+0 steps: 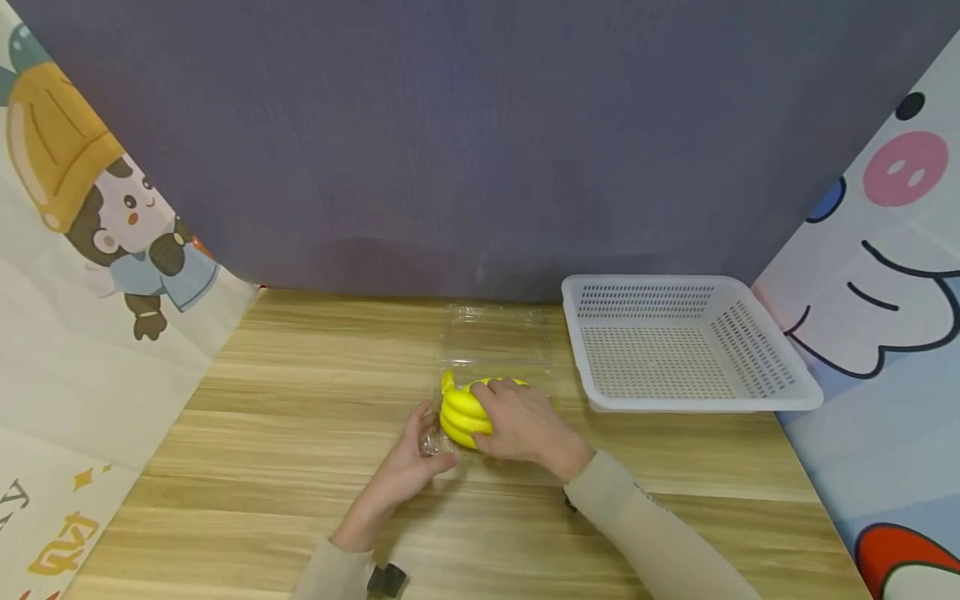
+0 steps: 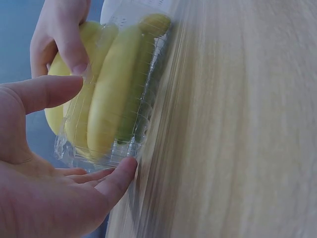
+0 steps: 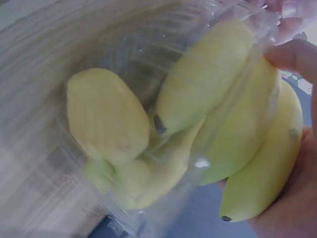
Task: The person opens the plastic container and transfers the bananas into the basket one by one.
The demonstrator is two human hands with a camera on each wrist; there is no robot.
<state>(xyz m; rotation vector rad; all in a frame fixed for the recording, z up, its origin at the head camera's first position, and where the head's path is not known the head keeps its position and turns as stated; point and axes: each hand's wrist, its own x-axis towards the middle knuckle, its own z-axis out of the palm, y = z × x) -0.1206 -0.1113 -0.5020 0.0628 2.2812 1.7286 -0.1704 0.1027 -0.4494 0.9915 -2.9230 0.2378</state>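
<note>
A bunch of yellow bananas (image 1: 460,417) sits in a clear plastic clamshell box (image 2: 74,157), part of it standing above the rim. My right hand (image 1: 525,423) grips the bunch from above and the right side. At the box's left end is my left hand (image 1: 401,467), thumb spread away from the fingers; in the left wrist view its fingertips touch the box's lower edge. The box's lid (image 1: 495,335) lies flipped back behind the bananas. Through the clear wall, the right wrist view shows a rounded yellow piece (image 3: 106,116) beside the bananas.
A white perforated plastic basket (image 1: 690,402) stands at the back right of the wooden table (image 1: 285,442). Behind the table rises a dark grey panel (image 1: 480,150). Printed cartoon sheets hang along the left and right sides.
</note>
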